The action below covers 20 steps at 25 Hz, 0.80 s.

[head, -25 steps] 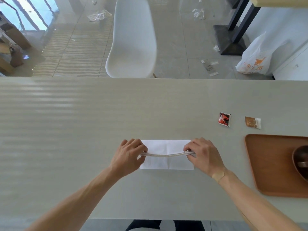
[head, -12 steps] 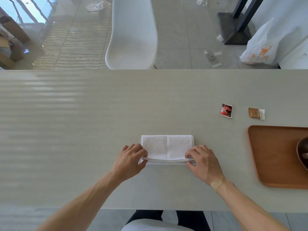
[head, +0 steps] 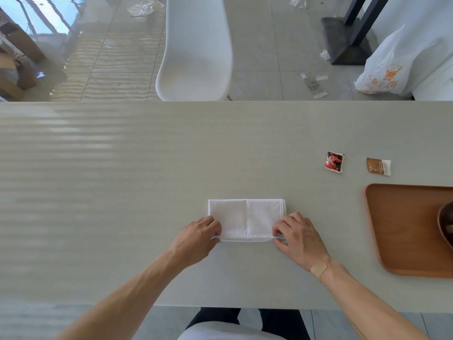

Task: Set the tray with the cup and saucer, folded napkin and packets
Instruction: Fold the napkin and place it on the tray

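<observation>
A white napkin (head: pixel 246 218) lies folded into a rectangle on the pale table, in front of me. My left hand (head: pixel 197 239) pinches its near left corner and my right hand (head: pixel 297 238) pinches its near right corner. A wooden tray (head: pixel 402 229) sits at the right edge, with a dark brown cup (head: pixel 446 224) on it, mostly cut off by the frame. Beyond the tray lie a red and black packet (head: pixel 334 162) and a brown packet (head: pixel 378 166).
A white chair (head: pixel 196 50) stands behind the table's far edge. On the floor beyond are a white plastic bag (head: pixel 384 67), a black table base (head: pixel 348 40) and scraps of wrapping. The table's near edge runs just below my wrists.
The napkin's near edge, held up over the cloth a second ago, now lies flat at the near side, so the napkin is a thicker folded rectangle. Both hands moved towards me.
</observation>
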Tool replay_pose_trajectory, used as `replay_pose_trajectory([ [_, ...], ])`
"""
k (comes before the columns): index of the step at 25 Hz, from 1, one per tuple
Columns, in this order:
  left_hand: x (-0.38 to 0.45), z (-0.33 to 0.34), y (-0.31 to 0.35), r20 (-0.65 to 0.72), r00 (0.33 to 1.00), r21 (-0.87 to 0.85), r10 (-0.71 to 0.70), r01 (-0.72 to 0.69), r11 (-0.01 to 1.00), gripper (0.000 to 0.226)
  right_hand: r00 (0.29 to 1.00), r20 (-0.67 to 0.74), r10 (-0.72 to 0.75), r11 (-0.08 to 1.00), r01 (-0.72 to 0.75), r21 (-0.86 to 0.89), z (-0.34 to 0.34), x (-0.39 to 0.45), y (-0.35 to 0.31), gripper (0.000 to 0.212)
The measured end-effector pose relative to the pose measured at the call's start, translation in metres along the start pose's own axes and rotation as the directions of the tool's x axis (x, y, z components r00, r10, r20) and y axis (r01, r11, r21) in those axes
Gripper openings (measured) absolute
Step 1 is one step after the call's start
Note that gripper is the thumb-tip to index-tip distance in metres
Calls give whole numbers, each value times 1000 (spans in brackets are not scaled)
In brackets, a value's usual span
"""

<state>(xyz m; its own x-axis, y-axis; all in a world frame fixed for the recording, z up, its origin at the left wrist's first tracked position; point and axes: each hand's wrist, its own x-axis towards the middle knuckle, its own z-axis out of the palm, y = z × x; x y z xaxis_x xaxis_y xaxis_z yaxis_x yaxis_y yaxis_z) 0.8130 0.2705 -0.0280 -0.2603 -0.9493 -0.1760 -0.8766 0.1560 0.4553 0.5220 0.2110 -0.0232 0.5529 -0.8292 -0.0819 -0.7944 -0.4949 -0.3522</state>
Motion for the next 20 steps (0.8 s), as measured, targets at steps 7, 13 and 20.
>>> replay_pose_trajectory([
  [7,-7,0,-4,-66,997,-126,34,-42,991,10,997,-36,-65,998,66,11,4,-11,6,12],
  [13,-8,0,-6,25,998,11,57,-58,998,14,995,-15,-98,995,98,-15,12,-18,8,17],
  [20,-10,2,5,39,998,119,54,-58,991,9,998,-50,-50,993,44,-108,15,-19,-2,10],
])
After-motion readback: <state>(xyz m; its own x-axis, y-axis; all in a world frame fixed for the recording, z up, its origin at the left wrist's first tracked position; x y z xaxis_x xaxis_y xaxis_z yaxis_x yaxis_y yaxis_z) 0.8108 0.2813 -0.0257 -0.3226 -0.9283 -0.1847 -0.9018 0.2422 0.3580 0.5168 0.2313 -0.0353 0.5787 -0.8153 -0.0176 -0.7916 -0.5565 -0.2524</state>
